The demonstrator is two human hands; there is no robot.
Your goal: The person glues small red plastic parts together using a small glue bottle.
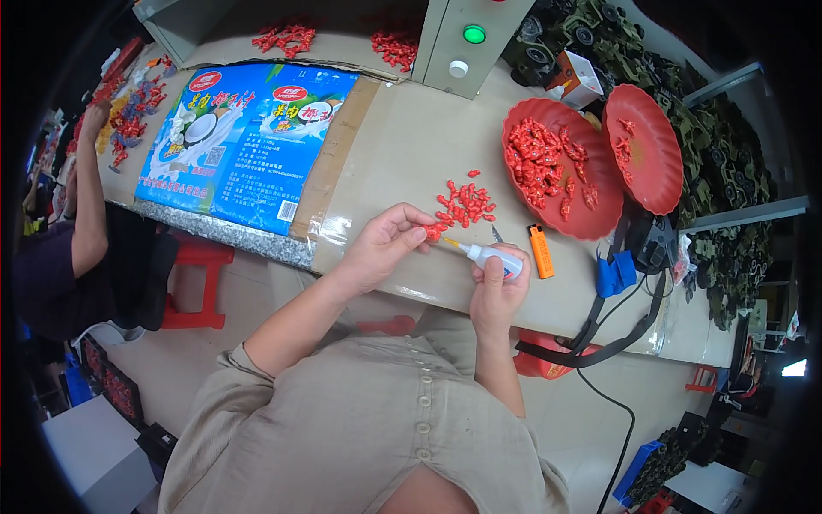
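Overhead, head view only: left hand (383, 244) pinched shut on a small red piece (434, 230) at its fingertips, held just over the near edge of the workbench (402, 146); right hand (499, 287) wrapped around a white glue bottle (490, 254), nozzle tipped toward the left, its tip almost touching the red piece; whether they actually touch, cannot tell; loose pile of red pieces (462, 204) lies on the bench just beyond the hands, near the middle; orange lighter (540, 251) lies just right of the bottle, close to the near edge; two red dishes at the right side of the bench, the nearer red dish (561, 171) heaped with red pieces, the farther red dish (644, 146) tilted and overlapping its right rim, holding only a few; grey control box (467, 43) with a green light stands at the far edge; blue printed sack (244, 141) lies flat on the left part of the bench; another person's arm (88, 197) reaches onto the far left corner among more coloured pieces; red stool (199, 283) below the left near edge.
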